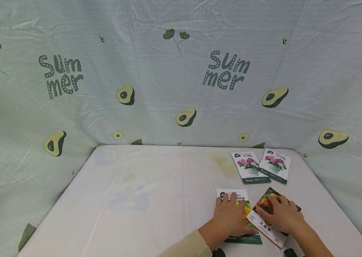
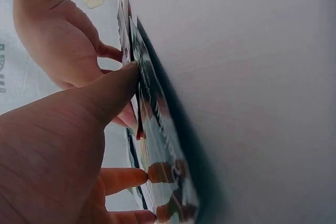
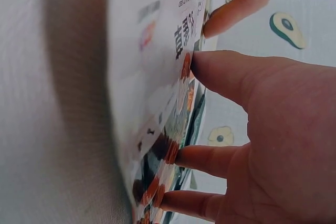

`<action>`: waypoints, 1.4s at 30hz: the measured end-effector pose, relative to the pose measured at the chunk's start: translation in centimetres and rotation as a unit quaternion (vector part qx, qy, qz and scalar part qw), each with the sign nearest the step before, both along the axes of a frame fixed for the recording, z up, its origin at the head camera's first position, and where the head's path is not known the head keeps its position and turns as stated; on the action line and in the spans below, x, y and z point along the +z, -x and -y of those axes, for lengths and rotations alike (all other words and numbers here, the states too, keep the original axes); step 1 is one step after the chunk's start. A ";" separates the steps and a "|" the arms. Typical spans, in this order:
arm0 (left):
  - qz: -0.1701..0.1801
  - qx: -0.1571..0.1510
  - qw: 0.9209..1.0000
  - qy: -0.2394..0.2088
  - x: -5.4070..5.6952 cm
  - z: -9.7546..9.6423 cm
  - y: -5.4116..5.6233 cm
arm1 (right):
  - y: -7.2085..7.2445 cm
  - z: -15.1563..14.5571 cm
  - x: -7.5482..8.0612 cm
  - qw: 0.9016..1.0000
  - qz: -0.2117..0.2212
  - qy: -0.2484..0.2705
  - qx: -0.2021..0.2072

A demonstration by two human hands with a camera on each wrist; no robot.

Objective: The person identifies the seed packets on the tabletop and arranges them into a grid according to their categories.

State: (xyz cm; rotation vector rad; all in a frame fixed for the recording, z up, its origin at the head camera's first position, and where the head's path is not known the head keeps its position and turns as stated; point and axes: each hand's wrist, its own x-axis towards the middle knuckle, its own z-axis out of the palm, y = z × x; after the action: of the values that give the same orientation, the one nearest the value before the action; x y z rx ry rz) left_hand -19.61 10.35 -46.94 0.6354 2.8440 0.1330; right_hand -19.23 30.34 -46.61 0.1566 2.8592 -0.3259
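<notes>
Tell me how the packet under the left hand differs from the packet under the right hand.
The left packet shows yellow blooms and a green band; the right packet shows orange blooms on a dark ground, with a white panel. The left packet lies nearly straight, its white end at the far side; the right packet slants, its white end nearer. Both bear printed blooms and lettering.

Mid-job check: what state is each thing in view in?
Yellow-flower packet: face up, under left hand
Orange-flower packet: face up, slanted
Left hand: fingers spread, on Yellow-flower packet
Right hand: resting on Orange-flower packet
Two pink-flower packets: face up, overlapping
Tabletop: faintly stained
Backdrop: wrinkled
</notes>
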 end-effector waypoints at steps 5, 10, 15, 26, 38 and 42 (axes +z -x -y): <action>0.001 0.000 1.000 -0.006 0.0 0.0 -0.1 | 0.0 0.0 0.0 1.000 -0.002 -0.001 0.001; -0.004 -0.003 1.000 0.001 0.1 0.1 -0.1 | 0.0 0.0 0.1 1.000 -0.004 -0.005 0.001; -0.014 -0.004 1.000 0.013 0.3 0.0 -0.1 | -0.1 0.1 0.3 1.000 -0.006 -0.001 0.002; -0.015 0.001 1.000 0.015 0.4 -0.2 0.0 | -0.1 0.1 0.3 1.000 -0.008 0.009 -0.003; -0.018 0.016 1.000 0.001 0.0 -0.5 0.0 | 0.0 0.1 -0.6 1.000 -0.005 -0.010 -0.005; -0.019 0.017 1.000 0.000 0.0 -0.6 0.0 | 0.0 0.2 -0.5 1.000 -0.003 -0.012 -0.008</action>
State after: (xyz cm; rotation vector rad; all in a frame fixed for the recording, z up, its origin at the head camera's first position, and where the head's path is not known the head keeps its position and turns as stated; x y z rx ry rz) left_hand -19.59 10.95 -46.97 0.5950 2.8925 0.1288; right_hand -19.21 30.14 -47.06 0.1841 2.8696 -0.2960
